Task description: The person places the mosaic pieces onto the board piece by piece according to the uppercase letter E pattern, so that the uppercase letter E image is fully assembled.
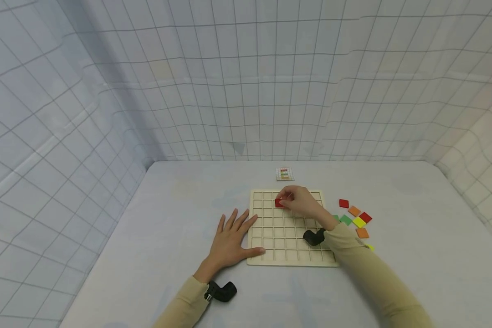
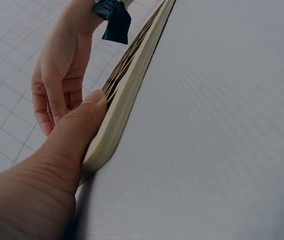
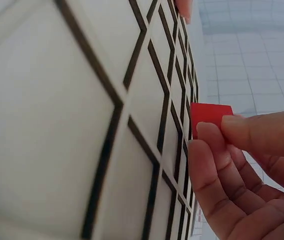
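A pale wooden grid board (image 1: 278,255) with raised square cells lies on the table. My right hand (image 1: 300,201) is over its upper part and pinches a red square tile (image 1: 278,203) between thumb and fingers. In the right wrist view the red tile (image 3: 209,114) stands tilted at the grid's surface; whether it touches is hard to tell. My left hand (image 1: 228,240) rests at the board's left edge with fingers spread, the thumb lying over the lower left corner. The left wrist view shows that thumb (image 2: 77,125) on the board's rim (image 2: 114,122).
Right of the board lie several loose tiles: a red tile (image 1: 344,203), an orange tile (image 1: 354,211), a green tile (image 1: 346,220), a yellow tile (image 1: 359,222) and others, some partly under my right forearm. A small card with a coloured grid pattern (image 1: 284,174) lies behind the board.
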Motion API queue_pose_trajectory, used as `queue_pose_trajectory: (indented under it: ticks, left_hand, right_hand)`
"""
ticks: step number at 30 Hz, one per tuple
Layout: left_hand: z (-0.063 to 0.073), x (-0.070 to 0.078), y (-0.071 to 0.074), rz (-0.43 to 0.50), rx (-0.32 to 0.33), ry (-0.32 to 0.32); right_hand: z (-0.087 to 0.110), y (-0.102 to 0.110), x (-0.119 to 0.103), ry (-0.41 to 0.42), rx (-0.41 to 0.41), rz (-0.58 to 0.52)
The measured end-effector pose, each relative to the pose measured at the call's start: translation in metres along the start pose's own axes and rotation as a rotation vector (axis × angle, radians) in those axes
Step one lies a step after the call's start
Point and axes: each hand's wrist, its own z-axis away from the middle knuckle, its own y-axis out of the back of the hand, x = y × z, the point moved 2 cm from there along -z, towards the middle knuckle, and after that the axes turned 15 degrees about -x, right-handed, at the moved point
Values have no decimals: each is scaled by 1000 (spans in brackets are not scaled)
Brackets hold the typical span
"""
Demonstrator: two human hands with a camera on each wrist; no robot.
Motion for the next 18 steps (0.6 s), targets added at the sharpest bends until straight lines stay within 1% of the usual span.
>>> queue_pose_trajectory:
  ticks: [4,6,11,14,18]
  left_hand:
    - [0,0,0,-1,6,-5]
    - [0,-1,0,1,6,-3]
    - [0,-1,0,2,5,-6]
    - [0,-1,0,8,10,-15]
    - [1,-1,-1,5,21,-21]
  right_hand:
    - [-6,-4,-1,-18,-20,-6]
    - [-7,-5,-1,-28,-20,11]
    - [-8,-6,0,-58,-13,112]
    - [-7,-7,1,-76,-27,174]
    - [-1,-8,-2,-90,-68,185]
